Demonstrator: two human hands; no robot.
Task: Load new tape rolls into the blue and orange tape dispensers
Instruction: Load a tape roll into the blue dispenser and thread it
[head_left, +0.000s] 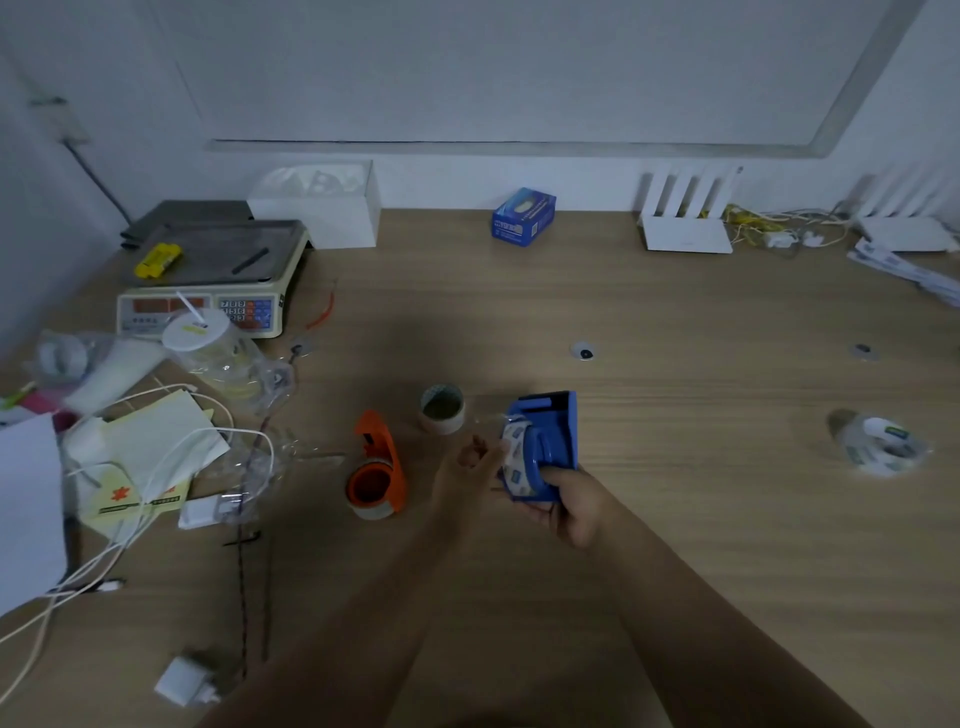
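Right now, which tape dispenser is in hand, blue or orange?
The blue dispenser: the right hand grips it, with a tape roll on it. The orange dispenser lies untouched on the table.

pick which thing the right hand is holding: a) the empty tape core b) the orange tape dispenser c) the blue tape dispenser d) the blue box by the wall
c: the right hand grips the blue tape dispenser above the table, while the orange tape dispenser lies untouched on the table to its left.
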